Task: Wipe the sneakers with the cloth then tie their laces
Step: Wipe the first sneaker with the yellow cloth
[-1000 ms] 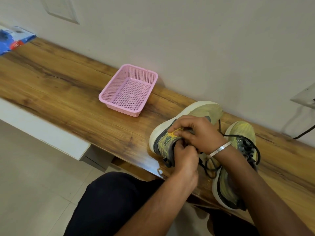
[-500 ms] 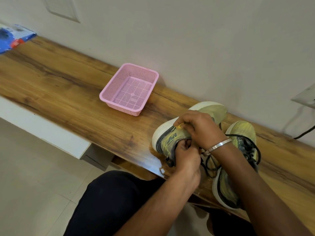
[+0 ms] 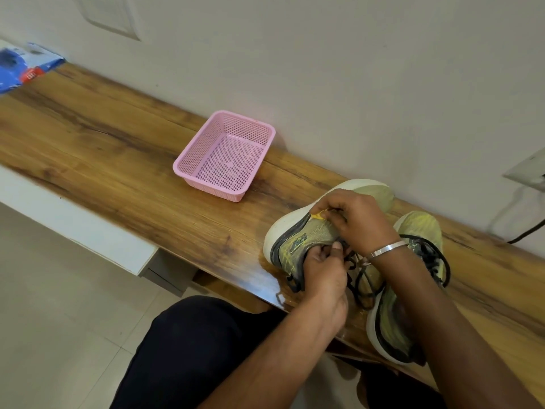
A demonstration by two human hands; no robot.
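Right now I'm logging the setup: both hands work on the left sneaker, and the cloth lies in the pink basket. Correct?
Not quite. In the head view the pink basket holds nothing; no cloth shows anywhere. The rest stands: the left hand and right hand both work on the left sneaker.

Basket [image 3: 224,156] left of sneakers [image 3: 306,240]

Both my forearms reach forward, bare, crossing close together. My left hand [image 3: 323,271] sits lower, fingers curled, thumb and fingertips pinching a dark lace [image 3: 348,258]. My right hand [image 3: 355,221] is just above it, knuckles up, fingers bent down and pinching too, a metal bangle [image 3: 386,249] on that wrist. Dark trousers cover my knee.
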